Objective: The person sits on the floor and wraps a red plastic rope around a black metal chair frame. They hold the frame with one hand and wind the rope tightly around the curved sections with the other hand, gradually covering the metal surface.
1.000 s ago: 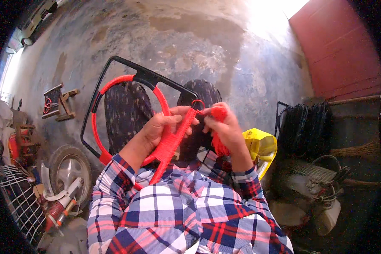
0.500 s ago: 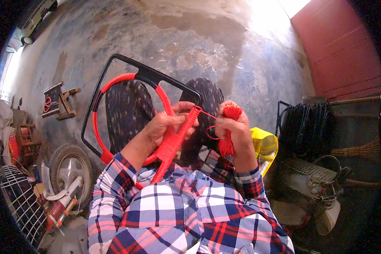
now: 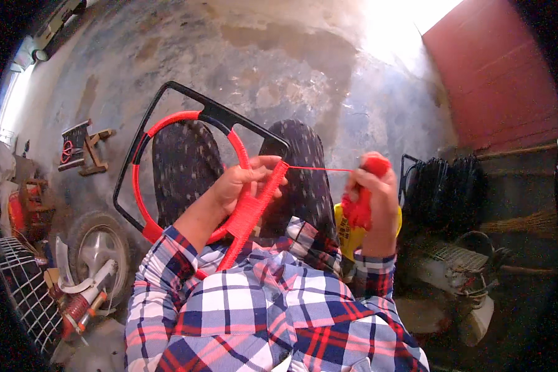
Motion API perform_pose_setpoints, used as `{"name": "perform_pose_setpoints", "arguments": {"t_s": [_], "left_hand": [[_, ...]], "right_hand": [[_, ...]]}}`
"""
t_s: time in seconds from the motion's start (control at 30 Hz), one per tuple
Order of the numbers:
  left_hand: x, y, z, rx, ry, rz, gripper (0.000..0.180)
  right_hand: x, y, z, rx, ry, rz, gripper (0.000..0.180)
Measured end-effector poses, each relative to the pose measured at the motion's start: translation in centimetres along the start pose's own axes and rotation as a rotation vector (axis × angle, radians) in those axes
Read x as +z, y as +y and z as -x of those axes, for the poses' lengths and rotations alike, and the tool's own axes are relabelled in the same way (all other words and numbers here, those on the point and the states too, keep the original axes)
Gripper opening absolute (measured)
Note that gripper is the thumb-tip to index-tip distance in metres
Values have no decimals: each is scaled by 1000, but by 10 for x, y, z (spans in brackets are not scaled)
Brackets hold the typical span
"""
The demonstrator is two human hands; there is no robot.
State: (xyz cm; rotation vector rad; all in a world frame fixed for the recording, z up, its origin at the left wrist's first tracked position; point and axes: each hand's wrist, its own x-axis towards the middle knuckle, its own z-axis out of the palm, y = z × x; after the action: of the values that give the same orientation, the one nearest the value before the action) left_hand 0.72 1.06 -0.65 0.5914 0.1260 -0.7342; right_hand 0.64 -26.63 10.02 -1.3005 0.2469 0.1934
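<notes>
Red cord (image 3: 319, 168) runs taut from the wrapped bar of the frame (image 3: 254, 204) to the bundle of red cord (image 3: 361, 204), across the person's lap. Nearest the camera, a plaid shirt (image 3: 254, 316) fills the lower centre, both sleeves rising from the lower edge. Left hand (image 3: 245, 183) is closed around the red-wrapped bar where the cord leaves it; right hand (image 3: 375, 198) is clamped on the bundle, held apart from the left with the cord stretched between them. Black metal frame with a red-wound hoop (image 3: 144, 155) rests over the dark-patterned knees (image 3: 183, 167), its far edge projecting over the concrete floor (image 3: 279, 68). A yellow bag (image 3: 347, 239) sits just beside the right wrist. To the left lie a small wheel (image 3: 96, 248) and a wire grid (image 3: 18, 291); to the right, black coils (image 3: 443, 186). Farther off, a wooden stand (image 3: 84, 149) sits on the floor, with bare concrete between it and the frame. A red wall (image 3: 502, 74) bounds the far right.
</notes>
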Motion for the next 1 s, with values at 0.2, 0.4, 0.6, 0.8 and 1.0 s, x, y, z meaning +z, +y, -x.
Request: {"name": "perform_pose_setpoints", "arguments": {"t_s": [0.2, 0.4, 0.6, 0.8, 1.0], "left_hand": [[-2, -4, 0, 44, 86, 19, 39], [-6, -9, -4, 23, 113, 39, 38], [-5, -4, -2, 52, 81, -1, 43], [20, 3, 10, 108, -2, 34, 49], [30, 2, 13, 218, 26, 114, 55]], "right_hand": [[-83, -19, 11, -221, 411, -94, 15], [-258, 3, -6, -542, 255, -638, 28], [-181, 11, 1, -468, 175, -528, 21], [-23, 33, 24, 54, -390, 195, 44], [28, 39, 0, -328, -681, 997, 56]]}}
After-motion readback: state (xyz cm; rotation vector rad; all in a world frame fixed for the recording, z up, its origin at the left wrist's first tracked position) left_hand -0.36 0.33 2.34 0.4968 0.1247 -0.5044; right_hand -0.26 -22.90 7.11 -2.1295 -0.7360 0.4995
